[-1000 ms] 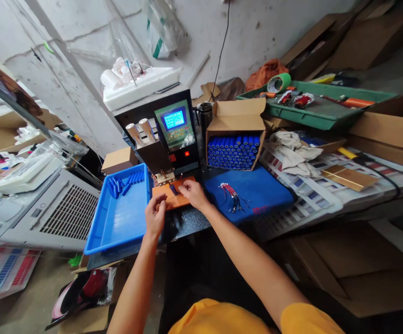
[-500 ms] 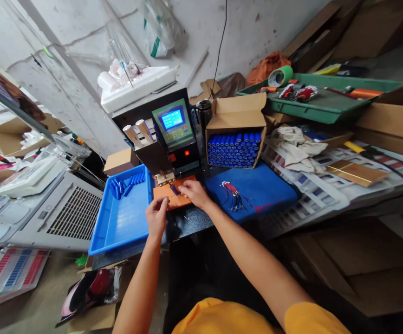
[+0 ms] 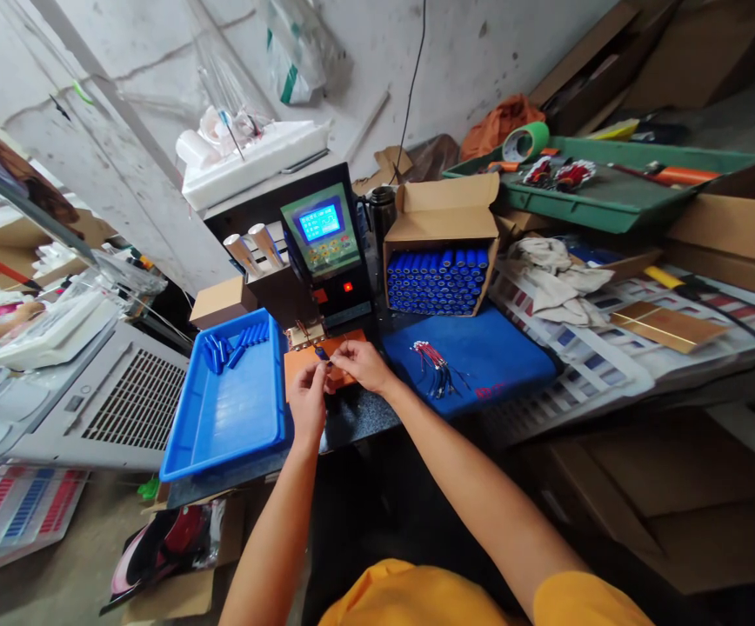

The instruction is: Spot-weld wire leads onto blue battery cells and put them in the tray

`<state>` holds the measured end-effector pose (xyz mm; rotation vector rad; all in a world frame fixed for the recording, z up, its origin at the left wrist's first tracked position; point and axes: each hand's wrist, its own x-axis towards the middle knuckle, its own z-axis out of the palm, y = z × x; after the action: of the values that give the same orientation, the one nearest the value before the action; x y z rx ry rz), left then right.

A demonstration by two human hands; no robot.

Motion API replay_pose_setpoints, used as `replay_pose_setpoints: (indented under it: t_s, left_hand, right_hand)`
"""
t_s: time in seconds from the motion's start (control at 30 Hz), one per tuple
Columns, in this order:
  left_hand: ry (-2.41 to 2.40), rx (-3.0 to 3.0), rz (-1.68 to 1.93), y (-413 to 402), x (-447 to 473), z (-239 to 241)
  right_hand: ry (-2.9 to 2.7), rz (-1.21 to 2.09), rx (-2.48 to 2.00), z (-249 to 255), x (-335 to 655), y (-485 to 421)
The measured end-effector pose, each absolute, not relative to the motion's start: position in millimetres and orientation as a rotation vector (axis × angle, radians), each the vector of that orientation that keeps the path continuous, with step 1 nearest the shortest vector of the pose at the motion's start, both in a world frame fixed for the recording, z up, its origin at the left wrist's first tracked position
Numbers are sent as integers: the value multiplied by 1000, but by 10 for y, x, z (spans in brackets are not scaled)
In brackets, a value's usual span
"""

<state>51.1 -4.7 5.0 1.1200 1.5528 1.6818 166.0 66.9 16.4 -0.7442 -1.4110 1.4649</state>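
A small blue battery cell (image 3: 322,353) is held under the electrodes (image 3: 305,335) of a spot welder (image 3: 325,252), above an orange work plate (image 3: 297,361). My right hand (image 3: 363,363) is closed, its fingertips pinching the cell from the right. Just below the cell, my left hand (image 3: 309,396) is closed too, thumb and finger pressed together close to the right fingertips; what lies between them is too small to make out. Left of the plate, a blue tray (image 3: 221,435) holds several blue cells (image 3: 221,349). Red and black wire leads (image 3: 433,361) lie on a blue mat (image 3: 495,348).
Behind the mat stands an open cardboard box (image 3: 443,224) packed with blue cells. A small carton (image 3: 222,303) sits behind the tray. At the right are a green tray (image 3: 631,204), a white cloth (image 3: 547,278) and a plastic crate (image 3: 586,374). Another person's hand (image 3: 25,311) shows far left.
My left hand has moved right and up, from the plate's front edge to the cell beside my right fingertips. The right hand has barely shifted.
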Motion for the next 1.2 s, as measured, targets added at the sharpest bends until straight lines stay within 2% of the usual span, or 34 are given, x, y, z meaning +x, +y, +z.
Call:
replay_pose_setpoints:
  t_s: [0.1,0.2,0.3,0.67,0.87,1.2]
  left_hand:
    - [1756,1563,1702,-116,422,28]
    - [1772,1966,1496,-101,329,-3]
    - [1740,2113,1301,-29,271,-29]
    - [1698,1716,1418,60,210,-9]
    - [1650,1681,1364,156,191,95]
    - [1592,1551,1339,204,202,-32]
  right_hand:
    - [-1332,1464,-767,164,1664,691]
    - [-1289,1474,-783,178,1683,701]
    - [-1271,1480,-795,186,1693,698]
    - [-1236,1466,-821,168,1650,693]
    - [-1252,1432,-828,160,1647,696]
    - [-1340,1345,-863,227,1603,690]
